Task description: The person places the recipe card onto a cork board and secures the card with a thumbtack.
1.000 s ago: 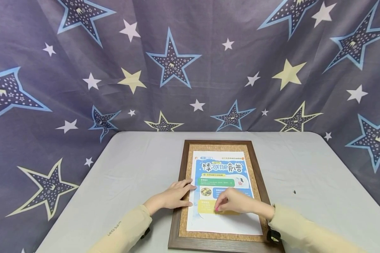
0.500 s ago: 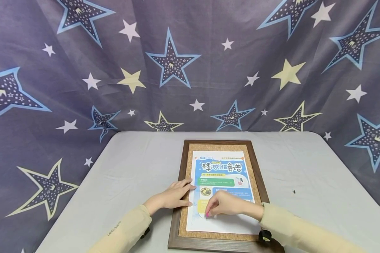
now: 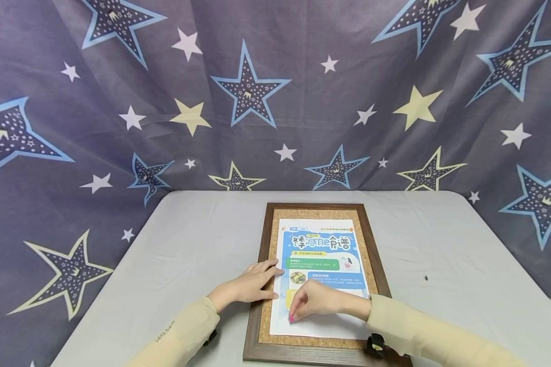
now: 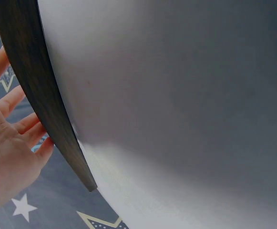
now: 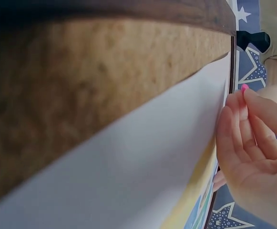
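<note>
The right hand's (image 3: 315, 298) grip pinches a small pink piece (image 3: 291, 319) near the lower-left corner of the poster (image 3: 322, 242); the right wrist view shows the thumb (image 5: 264, 107) against it more closely. The left hand (image 3: 248, 284), grip loose, reaches over the left edge of the wooden frame (image 3: 312, 352). The surface (image 3: 464, 285) extends on both sides.

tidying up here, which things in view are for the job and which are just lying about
Job, apparently:
small pink object, pinched by right hand
printed sheet, left hand at its edge
framed corkboard

Apparently just there:
dark speck on table
starry curtain behind
</note>
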The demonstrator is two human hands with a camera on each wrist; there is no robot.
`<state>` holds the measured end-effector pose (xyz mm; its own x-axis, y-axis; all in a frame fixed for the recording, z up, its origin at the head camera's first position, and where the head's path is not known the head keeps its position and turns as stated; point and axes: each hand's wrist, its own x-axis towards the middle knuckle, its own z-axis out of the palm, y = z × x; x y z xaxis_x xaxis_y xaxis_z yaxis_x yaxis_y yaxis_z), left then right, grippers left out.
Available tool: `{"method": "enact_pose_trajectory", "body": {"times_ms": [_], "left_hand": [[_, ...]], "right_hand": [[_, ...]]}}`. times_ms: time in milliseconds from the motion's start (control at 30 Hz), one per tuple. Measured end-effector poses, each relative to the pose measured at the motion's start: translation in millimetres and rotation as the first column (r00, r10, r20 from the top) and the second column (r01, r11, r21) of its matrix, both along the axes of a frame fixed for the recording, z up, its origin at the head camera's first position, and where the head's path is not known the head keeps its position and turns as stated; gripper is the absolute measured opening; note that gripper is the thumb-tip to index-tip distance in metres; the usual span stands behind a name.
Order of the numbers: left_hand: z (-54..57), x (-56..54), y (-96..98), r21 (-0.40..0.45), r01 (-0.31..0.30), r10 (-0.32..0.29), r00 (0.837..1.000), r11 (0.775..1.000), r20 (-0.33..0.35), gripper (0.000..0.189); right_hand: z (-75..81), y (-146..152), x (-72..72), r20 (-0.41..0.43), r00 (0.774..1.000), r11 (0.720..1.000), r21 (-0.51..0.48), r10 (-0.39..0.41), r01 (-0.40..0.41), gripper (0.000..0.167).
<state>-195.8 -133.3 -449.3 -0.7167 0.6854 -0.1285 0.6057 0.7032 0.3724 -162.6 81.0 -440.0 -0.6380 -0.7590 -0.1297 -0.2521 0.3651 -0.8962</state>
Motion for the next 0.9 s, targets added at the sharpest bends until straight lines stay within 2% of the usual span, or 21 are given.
{"method": "enact_pose_trajectory", "body": {"times_ms": [233, 533, 900], "left_hand": [[1.8, 0.6, 0.3, -0.012, -0.004, 0.004, 1.000, 1.000, -0.002, 0.053], [2.5, 0.8, 0.4, -0.008, -0.001, 0.001, 1.000, 1.000, -0.001, 0.052], [3.5, 1.4, 0.6, -0.003, -0.006, 0.006, 1.000, 1.000, 0.003, 0.052]], "right_hand": [[-5.7, -7.8, -1.1, 0.002, 1.000, 1.000, -0.002, -0.003, 0.003, 0.005], [-6.3, -16.3, 2.3, 0.117, 0.993, 0.999, -0.041, 0.008, -0.003, 0.006], [-6.6, -23.3, 4.8, 0.168, 0.986, 0.997, -0.081, 0.016, -0.003, 0.005]]}}
